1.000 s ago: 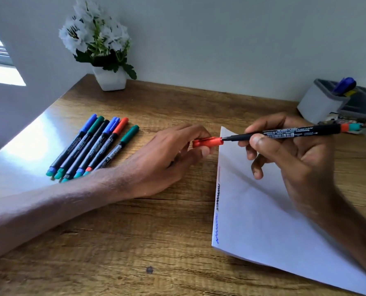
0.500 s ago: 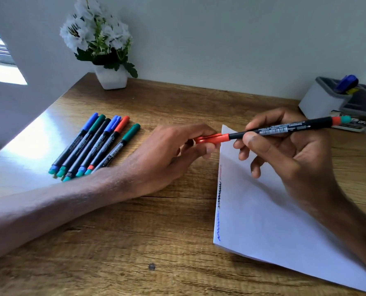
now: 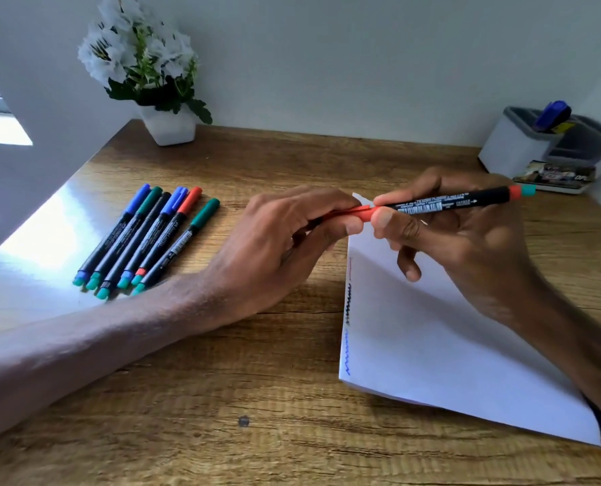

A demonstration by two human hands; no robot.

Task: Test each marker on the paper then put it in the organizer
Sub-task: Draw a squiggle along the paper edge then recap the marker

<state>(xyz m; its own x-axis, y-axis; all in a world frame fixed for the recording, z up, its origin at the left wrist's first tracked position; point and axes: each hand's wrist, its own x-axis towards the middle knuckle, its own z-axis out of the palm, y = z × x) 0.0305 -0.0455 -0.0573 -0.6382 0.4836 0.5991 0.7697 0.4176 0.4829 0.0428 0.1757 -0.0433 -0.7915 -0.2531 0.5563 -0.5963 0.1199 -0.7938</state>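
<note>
- Wooden desk (image 3: 187,398) against a pale wall; organizer (image 3: 513,149) at two o'clock, paper (image 3: 450,338) at four.
- Right hand (image 3: 467,247) closed round the marker (image 3: 443,203); left hand (image 3: 285,236) pinches its red cap (image 3: 360,213), centre.
- Risk: a crooked push could leave the cap loose; the nib may stain fingers.
</note>
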